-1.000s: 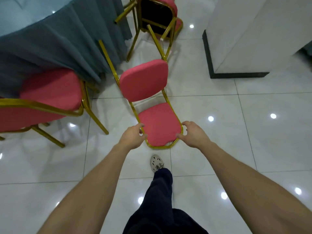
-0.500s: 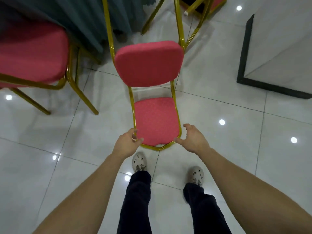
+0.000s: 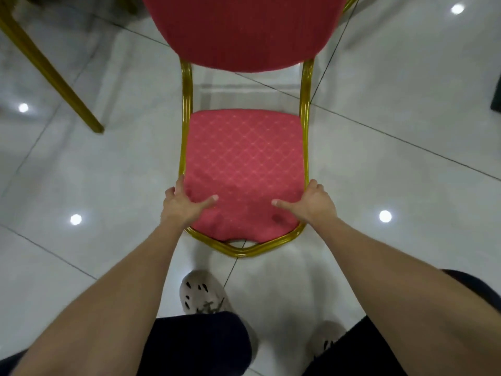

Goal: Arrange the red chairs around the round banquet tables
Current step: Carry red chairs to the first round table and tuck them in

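Note:
A red chair [image 3: 244,158] with a gold metal frame fills the middle of the head view, its padded panels running away from me. My left hand [image 3: 184,203] grips the near panel's left edge, thumb lying on the red fabric. My right hand [image 3: 309,203] grips the right edge the same way, fingers curled round the gold frame. The far red panel is cut off by the top of the view. No banquet table is in view.
A gold leg of another chair [image 3: 54,74] slants across the upper left. Glossy white floor tiles [image 3: 406,158] surround the chair. My two feet in pale clogs [image 3: 202,293] stand just behind it. A dark edge [image 3: 496,101] shows at the far right.
Both hands have gone from just beside the frame to gripping the panel's sides, thumbs on top. The view has closed in; the table and other chairs have left the view.

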